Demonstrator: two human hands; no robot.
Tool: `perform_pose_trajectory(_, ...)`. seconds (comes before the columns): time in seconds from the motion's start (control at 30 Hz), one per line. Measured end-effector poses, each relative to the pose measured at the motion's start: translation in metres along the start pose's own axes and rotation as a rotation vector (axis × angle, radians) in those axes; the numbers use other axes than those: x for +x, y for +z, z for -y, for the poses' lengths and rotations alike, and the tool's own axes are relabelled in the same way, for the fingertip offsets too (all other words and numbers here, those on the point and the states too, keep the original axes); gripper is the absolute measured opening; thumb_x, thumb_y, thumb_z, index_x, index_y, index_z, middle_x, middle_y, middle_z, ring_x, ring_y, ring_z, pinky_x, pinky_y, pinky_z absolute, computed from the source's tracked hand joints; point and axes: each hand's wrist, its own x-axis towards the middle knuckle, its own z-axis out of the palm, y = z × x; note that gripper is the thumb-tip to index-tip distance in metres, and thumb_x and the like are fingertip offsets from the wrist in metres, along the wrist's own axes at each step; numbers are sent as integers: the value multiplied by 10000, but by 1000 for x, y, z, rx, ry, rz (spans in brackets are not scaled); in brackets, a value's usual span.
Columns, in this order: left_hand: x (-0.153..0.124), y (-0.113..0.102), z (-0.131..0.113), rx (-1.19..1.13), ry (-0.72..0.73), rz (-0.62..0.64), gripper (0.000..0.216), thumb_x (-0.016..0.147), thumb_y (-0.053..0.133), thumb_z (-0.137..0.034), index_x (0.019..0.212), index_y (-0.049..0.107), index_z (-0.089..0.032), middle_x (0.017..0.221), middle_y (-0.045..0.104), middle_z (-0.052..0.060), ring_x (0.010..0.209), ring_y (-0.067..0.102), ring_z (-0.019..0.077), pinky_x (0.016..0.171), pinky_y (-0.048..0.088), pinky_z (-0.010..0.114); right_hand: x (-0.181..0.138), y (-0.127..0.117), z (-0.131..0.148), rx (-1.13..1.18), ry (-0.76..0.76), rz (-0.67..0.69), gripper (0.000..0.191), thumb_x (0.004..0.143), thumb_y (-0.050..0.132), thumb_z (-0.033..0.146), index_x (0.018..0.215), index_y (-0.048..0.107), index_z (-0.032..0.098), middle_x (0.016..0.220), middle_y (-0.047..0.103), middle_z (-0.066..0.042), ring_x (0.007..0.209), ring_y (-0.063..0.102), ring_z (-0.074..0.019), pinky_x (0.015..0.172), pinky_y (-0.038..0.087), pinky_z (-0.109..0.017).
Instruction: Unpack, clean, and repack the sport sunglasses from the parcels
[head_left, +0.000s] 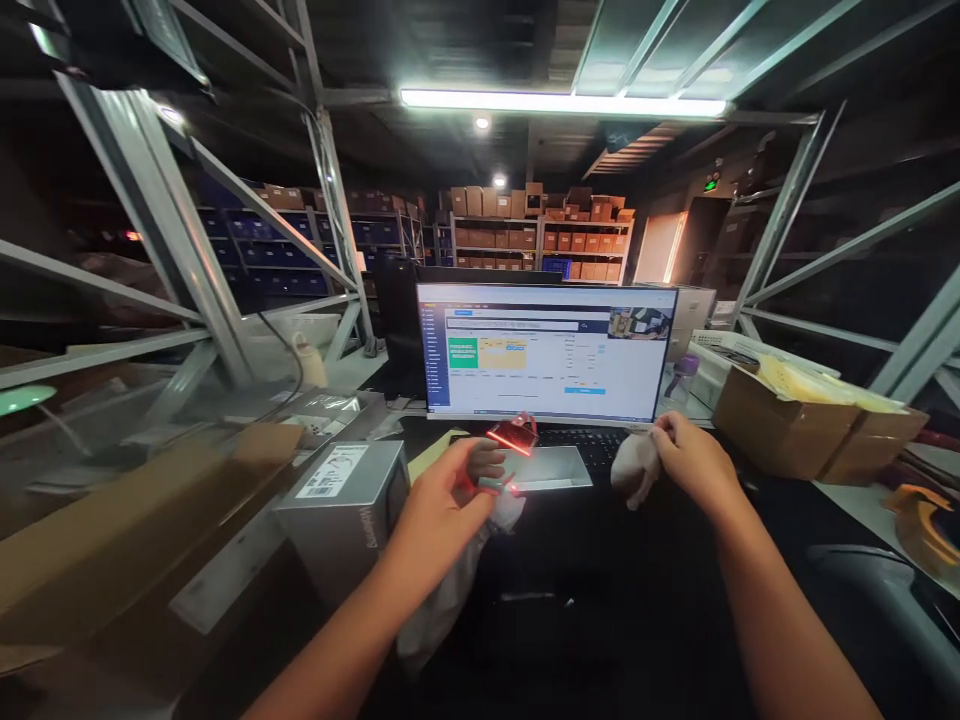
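Observation:
My left hand [446,500] is closed around a small item wrapped in a pale plastic bag [442,600] that hangs down below the wrist. It holds the item under a barcode scanner [514,435] glowing red just above my fingers. My right hand [690,458] pinches another crumpled whitish bag [636,468] near the keyboard [592,447]. Both hands hover over the dark desk in front of a lit monitor [547,350] showing a software page.
A grey boxed product [345,510] and brown cartons [112,540] lie at the left. An open cardboard box with papers [802,410] sits at the right. Metal racking [195,250] frames both sides; shelves of boxes [540,235] stand behind.

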Motion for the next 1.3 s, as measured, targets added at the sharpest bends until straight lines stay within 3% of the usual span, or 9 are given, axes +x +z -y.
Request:
perform_pose_trajectory(0.2, -3, 4, 15, -32, 79, 65, 444, 816, 552, -105, 1238, 600, -235, 1191, 690, 57, 1093, 660, 209, 904, 518, 315, -2, 5, 0, 233, 46, 41, 125, 825, 533, 364, 765, 523, 255, 585, 558, -9, 543, 504, -203, 554, 372, -321)
perform_pose_trajectory(0.33, -8, 6, 14, 62, 104, 23, 454, 823, 545, -102, 1248, 591, -255, 1164, 690, 45, 1045, 668, 204, 859, 525, 300, -9, 10, 13, 581, 15, 287, 196, 857, 469, 422, 850, 561, 249, 773, 702, -58, 719, 688, -250, 645, 559, -392)
perform_pose_trajectory(0.4, -10, 6, 12, 161, 129, -14, 457, 816, 551, -98, 1243, 593, -255, 1094, 701, 32, 982, 673, 193, 832, 517, 292, -14, 12, 21, 891, 99, 462, 216, 861, 500, 413, 948, 593, 239, 910, 745, -81, 829, 729, -259, 751, 597, -427)
perform_pose_trajectory(0.53, -10, 4, 10, 241, 140, -31, 457, 815, 543, -91, 1235, 592, -264, 976, 702, 2, 860, 667, 168, 790, 502, 279, -24, 17, 38, 1381, 300, 643, 149, 863, 547, 326, 937, 632, 228, 948, 755, -99, 985, 721, -269, 915, 579, -458)
perform_pose_trajectory(0.77, -7, 13, 15, 213, 123, -36, 455, 829, 535, -116, 1267, 571, -233, 1181, 676, 52, 1048, 655, 211, 909, 507, 328, -86, 25, 97, 1716, 158, 632, 130, 895, 584, 391, 916, 634, 272, 1125, 690, -73, 1201, 597, -280, 1056, 468, -488)
perform_pose_trajectory(0.93, -12, 21, 20, 209, 174, -87, 543, 840, 530, -106, 1361, 523, -257, 1305, 627, 64, 1139, 627, 224, 967, 506, 357, -119, 32, 110, 1618, -180, 860, 269, 912, 607, 474, 791, 641, 236, 812, 618, -48, 828, 592, -219, 792, 498, -367)
perform_pose_trajectory(1.1, -18, 28, 24, 345, 263, -80, 607, 815, 521, -65, 1395, 500, -244, 1310, 624, 74, 1032, 651, 201, 931, 525, 348, -119, 45, 96, 1227, -313, 589, 187, 869, 735, 377, 867, 626, 225, 718, 564, 16, 601, 453, -116, 562, 353, -245)
perform_pose_trajectory(1.2, -20, 32, 27, 336, 324, -54, 581, 846, 525, -97, 1408, 480, -238, 1387, 580, 95, 991, 654, 195, 853, 548, 326, -126, 51, 97, 1223, -287, 427, 345, 770, 829, 316, 779, 495, 230, 640, 502, 62, 547, 390, -94, 527, 308, -225)
perform_pose_trajectory(1.3, -19, 32, 27, 321, 305, -66, 564, 848, 527, -84, 1387, 496, -247, 1335, 610, 77, 995, 648, 187, 840, 543, 306, -127, 42, 101, 1359, -236, 594, 326, 791, 791, 292, 853, 475, 242, 697, 532, 60, 569, 416, -92, 540, 331, -211)
